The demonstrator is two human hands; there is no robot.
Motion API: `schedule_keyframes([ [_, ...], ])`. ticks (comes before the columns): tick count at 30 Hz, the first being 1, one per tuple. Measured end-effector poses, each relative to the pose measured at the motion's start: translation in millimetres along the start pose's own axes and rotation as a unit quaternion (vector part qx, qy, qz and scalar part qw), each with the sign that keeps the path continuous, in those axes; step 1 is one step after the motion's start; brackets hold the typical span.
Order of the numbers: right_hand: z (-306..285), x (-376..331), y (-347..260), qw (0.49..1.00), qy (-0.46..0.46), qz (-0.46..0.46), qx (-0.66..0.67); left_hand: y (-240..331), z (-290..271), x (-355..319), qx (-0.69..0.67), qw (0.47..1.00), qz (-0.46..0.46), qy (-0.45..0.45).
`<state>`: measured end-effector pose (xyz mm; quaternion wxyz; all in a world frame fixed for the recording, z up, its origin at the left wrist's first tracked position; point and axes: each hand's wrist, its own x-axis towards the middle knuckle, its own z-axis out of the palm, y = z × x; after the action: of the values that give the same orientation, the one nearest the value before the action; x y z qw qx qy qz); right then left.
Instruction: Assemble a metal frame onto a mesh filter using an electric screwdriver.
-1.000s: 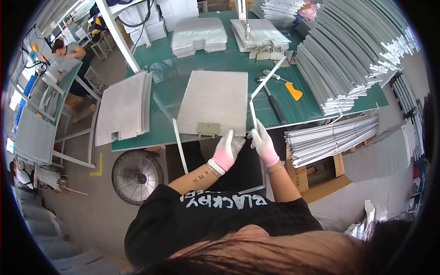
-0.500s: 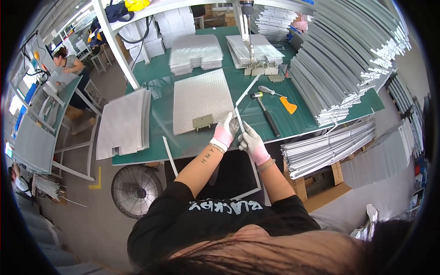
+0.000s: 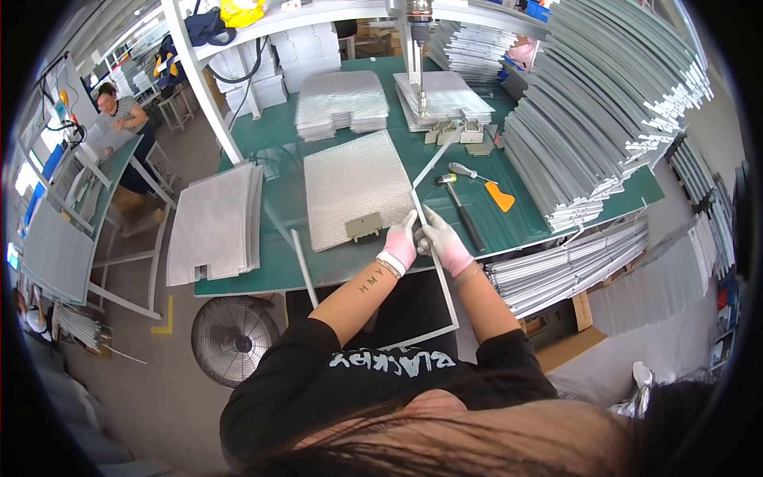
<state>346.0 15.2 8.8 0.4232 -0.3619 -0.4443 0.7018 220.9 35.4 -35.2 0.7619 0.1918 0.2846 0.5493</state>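
Both my gloved hands are closed around a thin, pale metal frame strip [image 3: 445, 294], which bends at angles and runs from the table top down to my lap. My left hand [image 3: 400, 243] pinches it from the left; my right hand [image 3: 443, 241] grips it right beside, fingers partly hidden. Left of them lies a silvery mesh panel [image 3: 350, 179] with a notch in its near edge. A grey-green metal block [image 3: 364, 226] sits at that notch. To the right are a hammer [image 3: 465, 215], a screwdriver [image 3: 465, 171] and an orange scraper-like piece [image 3: 499, 197].
A tall stack of grey frames [image 3: 604, 111] rises at the right. Mesh panel stacks stand at the back [image 3: 342, 103] and left edge [image 3: 214, 222]. A vertical driver tool [image 3: 420, 48] hangs over the far side. A floor fan [image 3: 236, 338] stands below left; a person [image 3: 127, 119] works beyond.
The view has shifted, so the table sits slightly lower. My hands stay on the frame strip, and my right hand has turned and closed in nearer to my left.
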Motion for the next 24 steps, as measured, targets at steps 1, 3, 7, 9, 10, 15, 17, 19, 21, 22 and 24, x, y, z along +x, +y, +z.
schedule_keyframes([
  [1, 1, 10, -7, 0.998, 0.013, 0.000, -0.059, 1, -7, -1, 0.019, 0.999, -0.006, -0.031],
  [3, -8, 41, 0, 0.986, 0.057, -0.065, -0.146, -5, -13, -15, -0.011, 0.989, 0.036, -0.143],
  [7, -14, 37, -12, 0.989, 0.029, 0.081, -0.118, 50, -5, -103, 0.103, 0.991, -0.008, -0.081],
  [9, -18, 35, -14, 0.993, 0.022, 0.113, -0.027, 96, -39, -122, 0.401, 0.886, 0.232, -0.018],
  [10, -18, 35, -15, 0.994, 0.009, 0.111, 0.002, 116, -76, -112, 0.600, 0.690, 0.377, 0.150],
  [15, -4, 42, -8, 0.993, -0.003, 0.122, 0.000, 171, -183, -101, 0.503, 0.834, 0.191, 0.118],
  [17, -10, 36, -7, 0.993, -0.006, 0.116, -0.025, 170, -150, -106, 0.334, 0.918, 0.207, 0.047],
  [19, -13, 30, -11, 0.993, -0.013, 0.106, -0.050, 178, -122, -116, 0.153, 0.963, 0.220, -0.024],
  [21, -13, 21, -16, 0.992, 0.022, 0.097, -0.074, 186, -108, -121, 0.200, 0.968, 0.123, -0.087],
  [22, -16, 18, -14, 0.995, 0.032, 0.083, -0.043, 184, -91, -127, 0.231, 0.962, 0.138, -0.050],
  [24, -22, 14, -11, 0.998, 0.027, 0.057, -0.004, 187, -90, -125, 0.255, 0.958, 0.133, -0.006],
])
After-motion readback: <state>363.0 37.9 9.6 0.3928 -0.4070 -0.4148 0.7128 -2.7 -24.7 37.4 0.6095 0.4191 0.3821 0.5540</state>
